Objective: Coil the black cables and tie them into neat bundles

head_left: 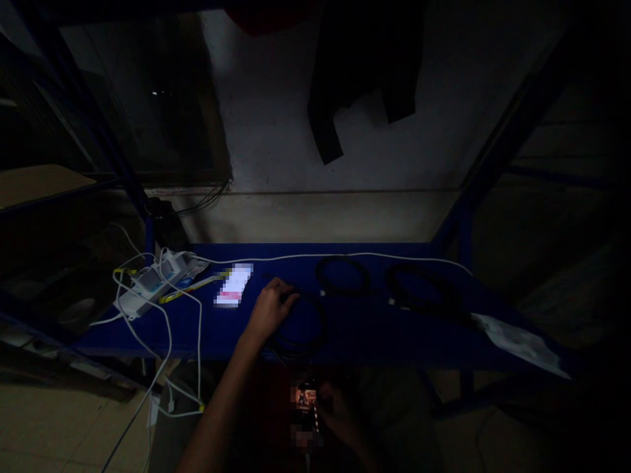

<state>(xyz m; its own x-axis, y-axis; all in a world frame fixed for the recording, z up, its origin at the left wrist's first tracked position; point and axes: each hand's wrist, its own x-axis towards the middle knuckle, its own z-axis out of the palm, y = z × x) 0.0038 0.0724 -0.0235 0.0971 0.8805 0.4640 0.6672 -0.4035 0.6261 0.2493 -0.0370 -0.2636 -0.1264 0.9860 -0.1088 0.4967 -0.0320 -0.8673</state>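
My left hand [274,306] is over the left side of a coiled black cable [323,322] on the blue shelf, its fingers closed on the loop. Lower down, below the shelf's front edge, a phone [306,399] with a lit screen is partly blurred out. My right hand [336,408] is at the phone's right edge with its fingers curled against it; darkness hides most of the grip. Farther right lie a second black cable coil [365,279] and a third cable coil [389,284].
A white power strip [150,284] with tangled white cords stands at the shelf's left end, near a yellow strip [172,295] and a pixelated bright screen [234,285]. A white cord [296,256] runs along the back. A pale sheet [520,343] lies right; dark clothing [365,72] hangs above.
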